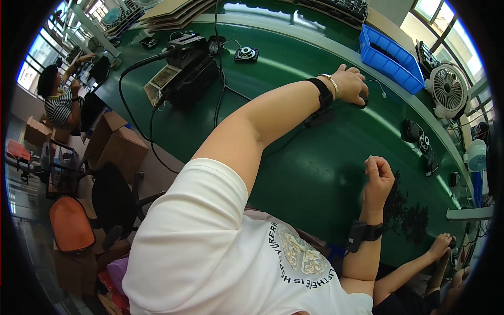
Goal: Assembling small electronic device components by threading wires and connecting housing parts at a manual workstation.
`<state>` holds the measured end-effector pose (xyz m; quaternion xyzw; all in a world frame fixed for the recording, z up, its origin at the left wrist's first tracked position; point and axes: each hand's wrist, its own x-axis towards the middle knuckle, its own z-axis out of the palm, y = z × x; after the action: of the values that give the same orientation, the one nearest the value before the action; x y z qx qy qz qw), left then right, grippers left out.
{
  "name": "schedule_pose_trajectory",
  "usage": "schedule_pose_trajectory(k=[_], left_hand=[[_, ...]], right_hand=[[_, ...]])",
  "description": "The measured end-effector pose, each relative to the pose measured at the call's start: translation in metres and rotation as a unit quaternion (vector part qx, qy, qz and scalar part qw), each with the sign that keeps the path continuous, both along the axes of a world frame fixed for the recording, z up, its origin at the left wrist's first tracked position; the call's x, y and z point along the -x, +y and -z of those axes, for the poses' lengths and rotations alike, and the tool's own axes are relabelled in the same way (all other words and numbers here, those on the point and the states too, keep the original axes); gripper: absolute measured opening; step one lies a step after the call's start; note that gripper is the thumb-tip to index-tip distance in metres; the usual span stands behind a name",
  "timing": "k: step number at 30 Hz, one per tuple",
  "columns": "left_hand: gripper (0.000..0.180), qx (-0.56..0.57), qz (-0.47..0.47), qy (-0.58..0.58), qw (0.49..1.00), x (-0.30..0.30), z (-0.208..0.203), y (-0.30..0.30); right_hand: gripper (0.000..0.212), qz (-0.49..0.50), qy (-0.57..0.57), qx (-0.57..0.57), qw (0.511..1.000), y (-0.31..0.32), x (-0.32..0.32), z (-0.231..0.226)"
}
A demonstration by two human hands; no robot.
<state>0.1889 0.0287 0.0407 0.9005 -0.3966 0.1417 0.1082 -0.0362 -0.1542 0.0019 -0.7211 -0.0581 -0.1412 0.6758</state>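
Note:
My left hand [349, 85] reaches across the green table, its fingers bent down over a small black part [364, 103] that is mostly hidden under them. A thin white lead with a plug [383, 94] lies just beyond those fingers. Nearer to me, my right hand [379, 176] is raised, with thumb and forefinger pressed together. Whatever is between them, if anything, is too small to make out. To the right lie black parts with a round speaker [426, 140] and wires. Another round speaker in a black frame [246, 54] rests at the far side.
A black boxy device [194, 79] with thick cables stands at left. A blue plastic bin [391, 58] holding dark parts is at the far right, beside a round white fan [448, 92]. Another person's hand [442, 244] is at lower right; another person [65, 102] sits far left.

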Motion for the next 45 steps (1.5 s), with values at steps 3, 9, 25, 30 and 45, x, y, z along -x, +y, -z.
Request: schedule_pose_trajectory(k=[3,9,25,30,45], left_hand=[[0.034,0.137,0.073,0.221,0.963,0.03,-0.017,-0.002],[0.025,0.455,0.174,0.677,0.552,0.155,-0.004,0.007],[0.023,0.403,0.173,0.62,0.65,0.19,0.046,0.009],[0.022,0.396,0.179,0.629,0.644,0.189,0.049,0.007],[0.022,0.387,0.182,0.642,0.636,0.187,0.047,0.01]], right_hand=[[0.016,-0.033,0.009,-0.037,0.999,0.002,-0.002,0.002],[0.04,-0.161,0.099,-0.308,0.933,0.036,0.006,-0.015],[0.057,-0.301,0.2,-0.127,0.924,0.015,0.004,0.02],[0.059,-0.317,0.201,-0.11,0.92,0.007,0.002,0.022],[0.057,-0.297,0.212,-0.106,0.925,0.018,0.007,0.011]])
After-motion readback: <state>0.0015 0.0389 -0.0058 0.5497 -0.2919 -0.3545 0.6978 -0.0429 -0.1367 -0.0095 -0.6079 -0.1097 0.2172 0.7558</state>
